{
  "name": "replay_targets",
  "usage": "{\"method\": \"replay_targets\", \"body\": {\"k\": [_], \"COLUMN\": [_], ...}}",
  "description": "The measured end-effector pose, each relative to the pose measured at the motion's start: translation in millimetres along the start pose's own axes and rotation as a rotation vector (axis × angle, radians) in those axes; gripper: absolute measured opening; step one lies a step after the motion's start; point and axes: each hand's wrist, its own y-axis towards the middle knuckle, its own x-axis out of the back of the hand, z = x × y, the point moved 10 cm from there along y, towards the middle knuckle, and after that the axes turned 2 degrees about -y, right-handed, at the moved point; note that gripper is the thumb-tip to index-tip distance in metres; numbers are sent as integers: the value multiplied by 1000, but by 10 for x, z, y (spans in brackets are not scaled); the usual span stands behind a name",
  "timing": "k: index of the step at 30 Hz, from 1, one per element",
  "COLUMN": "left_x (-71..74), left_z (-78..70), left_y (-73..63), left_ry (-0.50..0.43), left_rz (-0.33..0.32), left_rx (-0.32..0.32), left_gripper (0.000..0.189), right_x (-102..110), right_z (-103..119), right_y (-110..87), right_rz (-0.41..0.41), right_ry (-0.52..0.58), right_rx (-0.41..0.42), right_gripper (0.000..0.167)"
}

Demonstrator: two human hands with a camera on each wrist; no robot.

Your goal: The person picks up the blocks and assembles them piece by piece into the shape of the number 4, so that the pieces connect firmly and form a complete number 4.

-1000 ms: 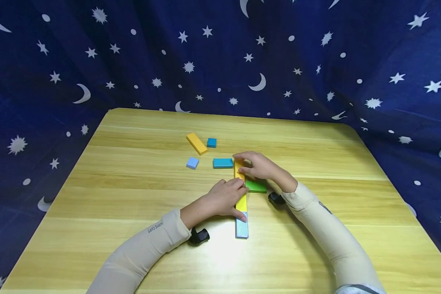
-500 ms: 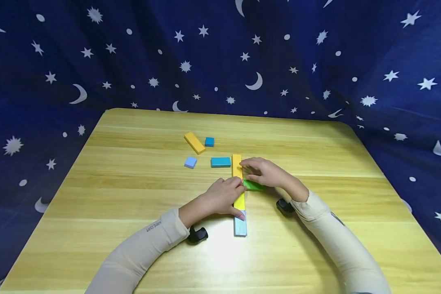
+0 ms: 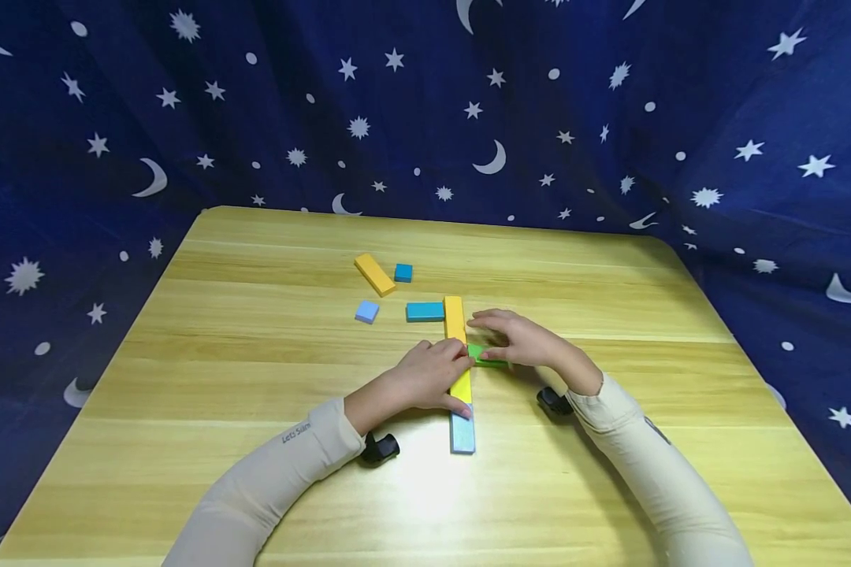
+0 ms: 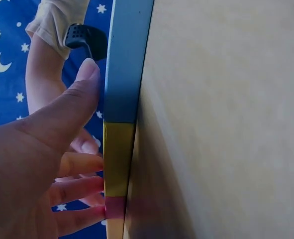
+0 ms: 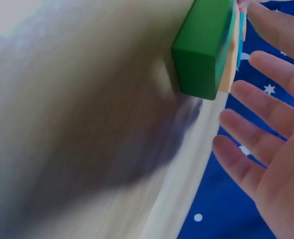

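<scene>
A straight row of flat blocks runs away from me: a light blue block (image 3: 462,433), a yellow block (image 3: 460,390), a small pink block (image 4: 115,207) and an orange-yellow block (image 3: 454,316). My left hand (image 3: 427,378) lies over the row. Its fingertips touch the yellow and pink blocks, while the thumb is at the light blue one. Out to the right from the pink block extends a green block (image 5: 201,50). Above it my right hand (image 3: 528,342) hovers with fingers spread and nothing held. A teal block (image 3: 425,313) sits at the far block's left side.
Further back and left lie a loose orange block (image 3: 374,274), a small blue block (image 3: 403,273) and a small periwinkle block (image 3: 367,312). Black wrist cameras hang under both wrists. A dark blue starry curtain (image 3: 425,102) rises behind the wooden table (image 3: 255,354).
My right hand has left the orange-yellow block and moved right and slightly nearer, over the green block. The left hand stays on the row. The view has shifted slightly.
</scene>
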Motion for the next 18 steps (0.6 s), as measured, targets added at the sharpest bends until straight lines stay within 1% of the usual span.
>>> {"method": "replay_targets", "body": {"k": [5, 13, 18], "left_x": [-3, -9, -23], "left_z": [3, 5, 22], "left_y": [2, 1, -17], "left_ry": [1, 1, -69], "left_rz": [11, 17, 43], "left_rx": [-1, 1, 27], "left_gripper": [83, 84, 85], "right_x": [-58, -64, -63], "right_z": [-33, -27, -25], "right_y": [-5, 12, 15], "right_rz": [45, 46, 44], "right_ry": [9, 16, 18], "right_rx": [-13, -14, -12], "right_gripper": [56, 57, 57]}}
